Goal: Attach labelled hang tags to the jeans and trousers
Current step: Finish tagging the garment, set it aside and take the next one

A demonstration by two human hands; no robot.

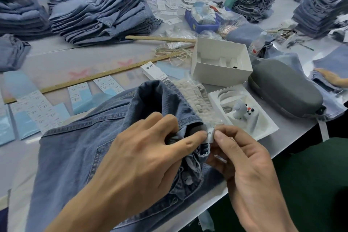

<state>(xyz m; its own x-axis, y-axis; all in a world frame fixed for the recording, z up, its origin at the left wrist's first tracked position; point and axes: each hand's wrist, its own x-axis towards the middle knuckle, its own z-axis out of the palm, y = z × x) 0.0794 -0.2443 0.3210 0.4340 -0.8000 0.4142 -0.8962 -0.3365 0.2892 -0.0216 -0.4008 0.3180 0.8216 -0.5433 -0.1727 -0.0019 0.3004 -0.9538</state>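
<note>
We pinch a small white woven size label (210, 134) between both hands, left (150, 156) and right (243, 158), on rumpled blue denim jeans (79, 156) lying leftward across the pale counter (56, 56)

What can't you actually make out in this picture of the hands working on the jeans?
Head view, the only one:
- Size label: pinched between left hand and right hand; only an "S" shows, fingers cover the rest.
- Jeans waistband interior: hidden by both hands and bunched denim.
- Printed tag sheets: text too small to read.
- Another person's hand: cut off by the right edge.
- Far denim stacks: blurred.
</note>
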